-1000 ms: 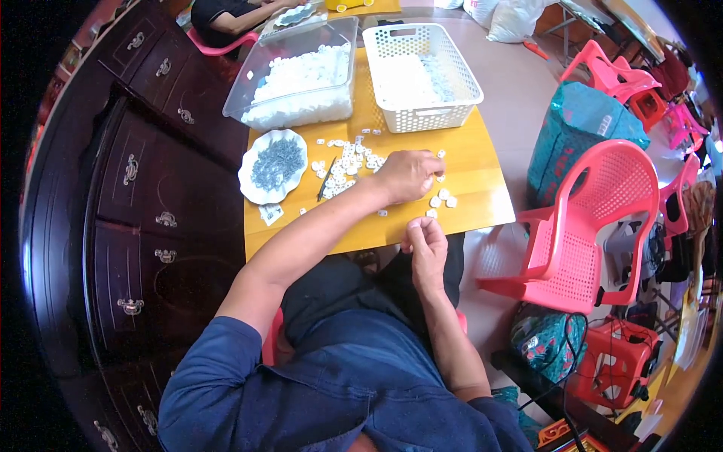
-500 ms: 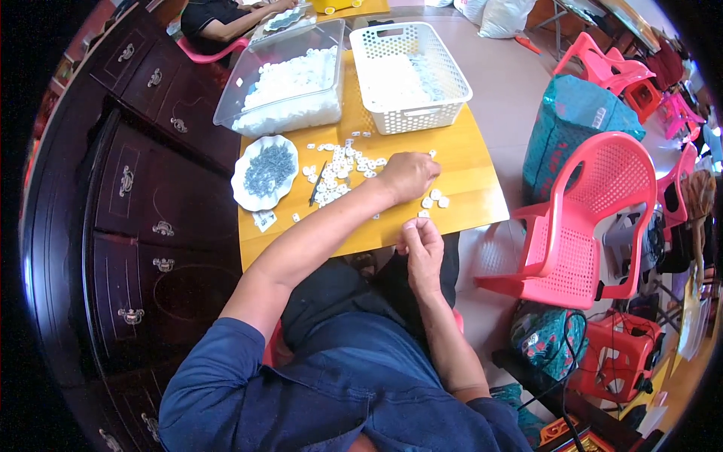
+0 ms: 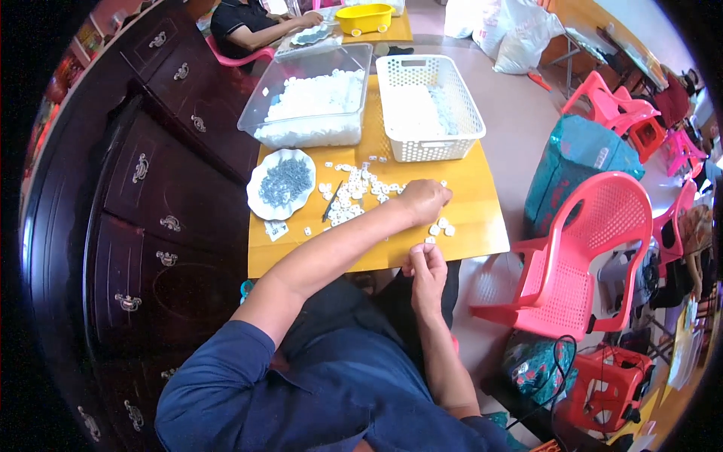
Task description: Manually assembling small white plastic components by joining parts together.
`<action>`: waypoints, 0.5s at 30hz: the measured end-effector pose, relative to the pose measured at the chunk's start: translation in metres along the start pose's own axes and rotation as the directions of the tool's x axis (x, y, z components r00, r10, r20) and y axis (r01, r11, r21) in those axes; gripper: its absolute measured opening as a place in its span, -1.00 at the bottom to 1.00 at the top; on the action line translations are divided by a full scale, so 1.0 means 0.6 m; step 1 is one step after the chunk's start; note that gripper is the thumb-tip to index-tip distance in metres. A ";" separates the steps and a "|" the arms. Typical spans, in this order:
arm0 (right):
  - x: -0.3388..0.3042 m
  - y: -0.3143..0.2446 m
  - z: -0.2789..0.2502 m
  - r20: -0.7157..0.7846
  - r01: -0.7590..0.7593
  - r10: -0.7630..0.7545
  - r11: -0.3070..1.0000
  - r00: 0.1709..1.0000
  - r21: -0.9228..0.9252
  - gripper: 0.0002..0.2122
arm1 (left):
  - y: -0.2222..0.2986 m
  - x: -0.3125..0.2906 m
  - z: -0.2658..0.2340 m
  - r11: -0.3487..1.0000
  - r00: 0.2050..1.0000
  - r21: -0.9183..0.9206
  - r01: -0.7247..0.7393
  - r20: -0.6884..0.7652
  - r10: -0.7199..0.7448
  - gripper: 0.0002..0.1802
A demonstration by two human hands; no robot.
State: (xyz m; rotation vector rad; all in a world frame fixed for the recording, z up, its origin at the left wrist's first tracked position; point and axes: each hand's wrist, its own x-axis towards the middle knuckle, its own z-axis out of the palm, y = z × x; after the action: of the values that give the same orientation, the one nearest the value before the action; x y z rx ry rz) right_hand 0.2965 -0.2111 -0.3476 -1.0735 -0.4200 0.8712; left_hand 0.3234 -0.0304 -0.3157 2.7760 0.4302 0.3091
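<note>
My left hand (image 3: 424, 202) reaches across the orange-yellow table (image 3: 471, 207), fingers curled in and pointing right. Whatever its fingertips pinch is hidden, and a small white piece (image 3: 443, 183) lies just beyond it. My right hand (image 3: 427, 280) is at the near edge, thumb and forefinger closed at a small white plastic piece (image 3: 430, 240). Between the hands are several round white pieces (image 3: 443, 224). Left of my left hand spreads a scatter of small white pieces with holes (image 3: 354, 200), with a dark pen-like stick (image 3: 332, 202) beside them. A scalloped white plate (image 3: 257, 197) holds small grey-blue parts.
Behind stand a clear bin (image 3: 316, 135) and a white perforated basket (image 3: 437, 151), both full of white pieces. A dark drawer cabinet (image 3: 151, 203) borders the left. A pink chair (image 3: 576, 248) and a teal bag (image 3: 565, 166) are right. Another person (image 3: 248, 30) sits at the back.
The whole view has shifted, so the table sits lower in the picture and more of the far room shows. Both hands keep nearly the same places over the table.
</note>
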 end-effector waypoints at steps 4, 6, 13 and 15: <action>-0.002 -0.003 0.008 0.011 0.017 -0.017 1.000 1.000 -0.009 -0.88 | -0.007 0.001 0.000 1.000 1.000 0.020 0.002 0.018 -0.002 -0.91; -0.004 -0.005 0.009 0.014 0.018 -0.018 1.000 1.000 -0.017 -0.88 | -0.007 -0.003 0.000 0.999 0.999 -0.036 -0.010 -0.034 0.009 -0.95; -0.006 -0.003 0.014 0.038 0.025 -0.024 1.000 0.999 -0.007 -0.87 | -0.005 -0.038 -0.015 0.990 0.997 -0.141 0.017 -0.072 -0.027 -0.98; -0.005 -0.002 0.007 0.027 0.027 -0.027 1.000 0.999 -0.008 -0.88 | 0.014 -0.054 -0.035 0.969 0.990 -0.246 0.001 -0.134 -0.035 -0.94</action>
State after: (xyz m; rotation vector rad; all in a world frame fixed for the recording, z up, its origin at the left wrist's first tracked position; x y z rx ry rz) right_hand 0.2920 -0.2111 -0.3445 -1.0628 -0.4597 0.8616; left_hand 0.2901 -0.0424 -0.2985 2.5164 0.4188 0.5150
